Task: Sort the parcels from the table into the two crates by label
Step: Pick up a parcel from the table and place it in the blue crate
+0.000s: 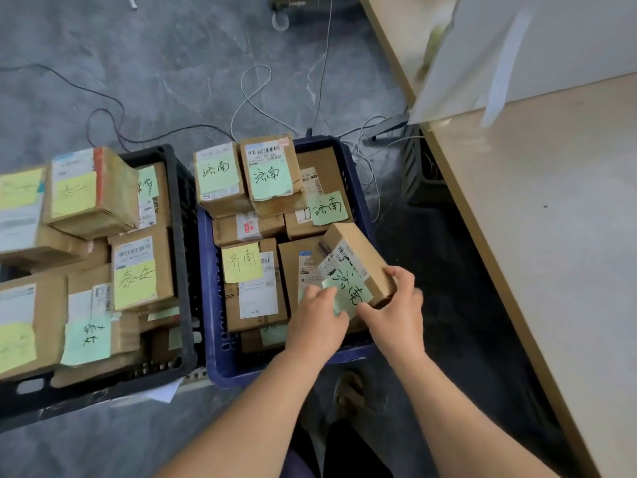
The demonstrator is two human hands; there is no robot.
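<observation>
Cardboard parcel (358, 260), tilted, blue crate (275, 369)

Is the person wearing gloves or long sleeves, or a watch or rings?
No gloves: both the left hand and the right hand are bare. No sleeves show either; both forearms are uncovered as far as the picture reaches. No watch, bracelet or ring is visible on the wrists or fingers.

Between the hands, a matt cardboard parcel (358, 260) bears paper labels; left of them, perforated plastic crates, blue (213, 305) and seemingly black (179, 208).
</observation>
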